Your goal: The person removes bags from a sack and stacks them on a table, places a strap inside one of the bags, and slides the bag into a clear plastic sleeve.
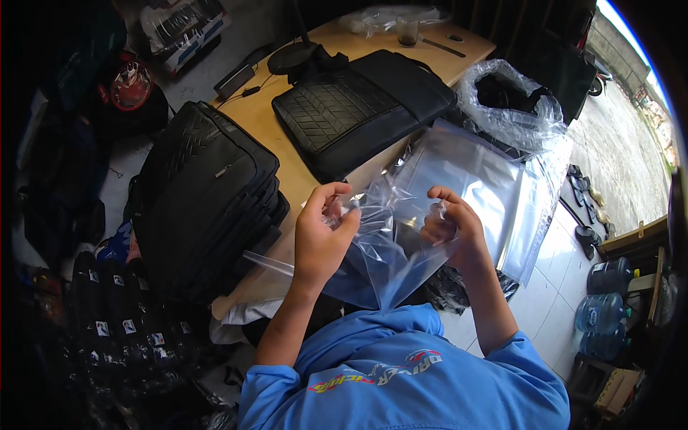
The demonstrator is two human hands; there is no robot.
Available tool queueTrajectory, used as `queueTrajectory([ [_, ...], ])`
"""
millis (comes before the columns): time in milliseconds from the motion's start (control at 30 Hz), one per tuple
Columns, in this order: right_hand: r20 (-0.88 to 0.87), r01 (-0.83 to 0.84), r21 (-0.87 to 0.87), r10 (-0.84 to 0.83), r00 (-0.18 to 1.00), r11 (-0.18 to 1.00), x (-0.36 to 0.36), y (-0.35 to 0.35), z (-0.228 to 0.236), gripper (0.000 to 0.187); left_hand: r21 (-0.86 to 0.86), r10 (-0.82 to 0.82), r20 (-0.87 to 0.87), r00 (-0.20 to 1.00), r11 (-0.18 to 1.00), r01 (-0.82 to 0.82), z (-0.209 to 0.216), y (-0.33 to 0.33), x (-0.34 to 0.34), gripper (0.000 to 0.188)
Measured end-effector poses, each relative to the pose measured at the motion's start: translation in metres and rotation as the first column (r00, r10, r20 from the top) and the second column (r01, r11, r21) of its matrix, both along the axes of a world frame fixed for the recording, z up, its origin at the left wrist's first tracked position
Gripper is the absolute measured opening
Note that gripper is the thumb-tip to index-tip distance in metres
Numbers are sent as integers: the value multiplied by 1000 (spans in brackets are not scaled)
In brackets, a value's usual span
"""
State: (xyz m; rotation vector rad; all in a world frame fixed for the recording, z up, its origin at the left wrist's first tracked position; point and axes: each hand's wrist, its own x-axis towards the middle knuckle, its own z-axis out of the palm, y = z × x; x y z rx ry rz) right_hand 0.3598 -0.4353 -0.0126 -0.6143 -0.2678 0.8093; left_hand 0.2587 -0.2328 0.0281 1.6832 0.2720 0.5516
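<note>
A clear plastic bag (383, 247) hangs crumpled in front of my chest, its lower part close to my blue shirt. My left hand (322, 233) is closed on one side of the bag, thumb and fingers curled in. On the other side my right hand (453, 222) grips the film with bent fingers. Beyond my hands, a black bag with a chevron-patterned front (358, 107) lies on the wooden table (333, 43). Right of my hands is a flat stack of clear plastic bags (473, 172).
Several black bags are piled (208, 193) at the left. A plastic sack with dark contents (512, 104) stands at the right. A glass (407, 32) is on the table's far end. Water jugs (604, 313) and sandals (588, 240) are on the right.
</note>
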Motion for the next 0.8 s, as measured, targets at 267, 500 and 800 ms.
queueTrajectory([
  [267, 818, 509, -541, 277, 505, 670, -27, 11, 27, 89, 446, 279, 165, 946, 834, -324, 33, 10, 32, 11],
  [500, 635, 38, -729, 655, 410, 683, -9, -12, 11, 106, 650, 197, 363, 911, 646, -399, 44, 6, 31, 7],
  [800, 951, 799, -287, 60, 302, 528, 214, 10, 30, 70, 840, 17, 187, 982, 515, -169, 150, 41, 14, 11],
])
